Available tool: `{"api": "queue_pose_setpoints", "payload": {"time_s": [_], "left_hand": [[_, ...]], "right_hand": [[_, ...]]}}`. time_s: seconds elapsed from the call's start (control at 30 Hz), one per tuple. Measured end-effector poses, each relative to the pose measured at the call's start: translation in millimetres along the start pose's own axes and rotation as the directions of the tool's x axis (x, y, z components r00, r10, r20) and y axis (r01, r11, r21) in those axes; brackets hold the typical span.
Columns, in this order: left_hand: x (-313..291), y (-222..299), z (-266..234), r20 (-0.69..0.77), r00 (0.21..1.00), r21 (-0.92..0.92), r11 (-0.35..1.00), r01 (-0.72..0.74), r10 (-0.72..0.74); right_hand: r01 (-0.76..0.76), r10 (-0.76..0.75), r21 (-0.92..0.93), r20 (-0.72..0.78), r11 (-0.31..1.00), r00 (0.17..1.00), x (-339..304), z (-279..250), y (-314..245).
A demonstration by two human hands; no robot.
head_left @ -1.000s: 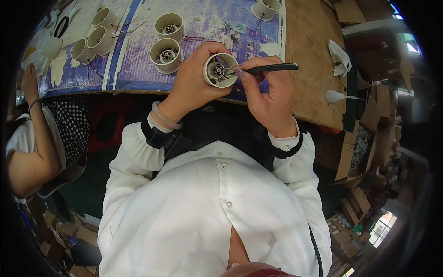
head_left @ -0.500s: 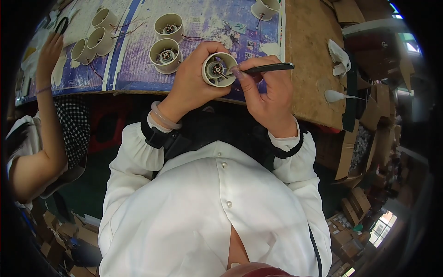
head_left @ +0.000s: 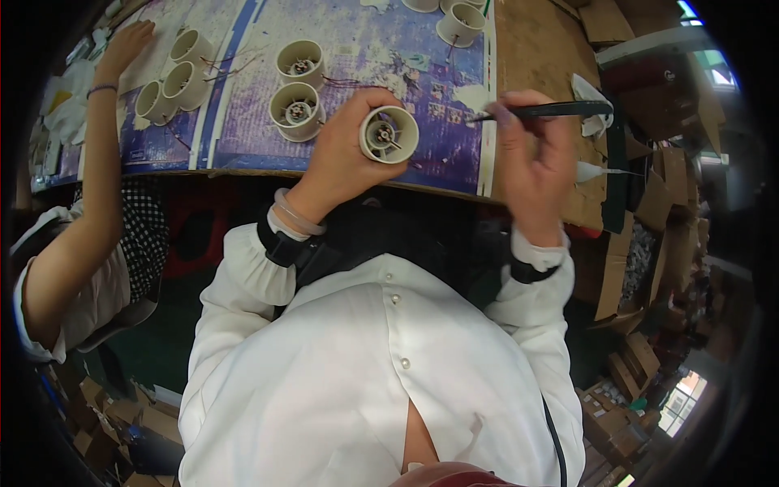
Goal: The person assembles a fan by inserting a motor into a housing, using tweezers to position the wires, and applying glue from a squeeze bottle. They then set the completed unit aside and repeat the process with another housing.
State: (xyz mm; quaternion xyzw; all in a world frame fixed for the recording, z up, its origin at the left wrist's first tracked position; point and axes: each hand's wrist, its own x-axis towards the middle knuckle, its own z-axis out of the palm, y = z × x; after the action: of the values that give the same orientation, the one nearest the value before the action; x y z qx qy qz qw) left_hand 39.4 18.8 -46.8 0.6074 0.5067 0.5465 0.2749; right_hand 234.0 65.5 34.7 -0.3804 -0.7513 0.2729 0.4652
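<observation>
My left hand is wrapped round a white round plastic housing, its open top turned up. Inside it sit a small motor and thin vanes; a short thin piece stands out near the lower right of the motor. Off to the right, over the brown board, my right hand grips black tweezers, their tip pointing left and apart from the housing. That hand is slightly blurred. Two similar housings with motors, a nearer one and a farther one, stand just left of my left hand.
More white housings with thin wires stand at the left, others at the far right. A co-worker's arm reaches over the table at left. A crumpled white cloth and a white thin-nozzled bottle lie near the right edge.
My right hand has drawn the tweezers out of the housing and away to the right. My left hand still holds the housing. The co-worker's hand has moved farther across the table.
</observation>
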Motion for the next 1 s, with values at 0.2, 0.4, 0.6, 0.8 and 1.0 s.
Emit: {"api": "queue_pose_setpoints", "payload": {"time_s": [0.2, 0.4, 0.6, 0.8, 1.0], "left_hand": [[-5.4, 3.2, 0.3, 0.091, 0.996, -0.018, 1.000, -0.025, 0.027], [-22.6, 5.0, -15.7, 0.164, 0.986, 0.058, 0.997, -0.042, 0.032], [-38.2, -6.5, -39.1, 0.058, 0.997, 0.187, 0.981, 0.043, -0.055], [-32.9, -12.1, -46.0, 0.054, 0.998, 0.192, 0.981, 0.005, -0.015], [-31.6, -14.7, -46.9, 0.030, 0.999, 0.216, 0.976, 0.034, -0.041]], "right_hand": [[0.187, 0.027, -0.737, 0.269, 0.650, 0.963, -10.0, -64.0, 50.1], [0.164, 0.042, -0.807, 0.227, 0.567, 0.973, -26.1, -66.1, 60.8], [0.055, -0.078, -0.476, -0.028, 0.878, 0.997, -56.2, -61.5, 57.2], [-0.302, 0.014, -0.352, -0.631, 0.886, 0.776, -106.4, -114.4, 109.2], [-0.302, 0.150, -0.206, -0.539, 0.931, 0.829, -83.3, -143.4, 159.9]]}}
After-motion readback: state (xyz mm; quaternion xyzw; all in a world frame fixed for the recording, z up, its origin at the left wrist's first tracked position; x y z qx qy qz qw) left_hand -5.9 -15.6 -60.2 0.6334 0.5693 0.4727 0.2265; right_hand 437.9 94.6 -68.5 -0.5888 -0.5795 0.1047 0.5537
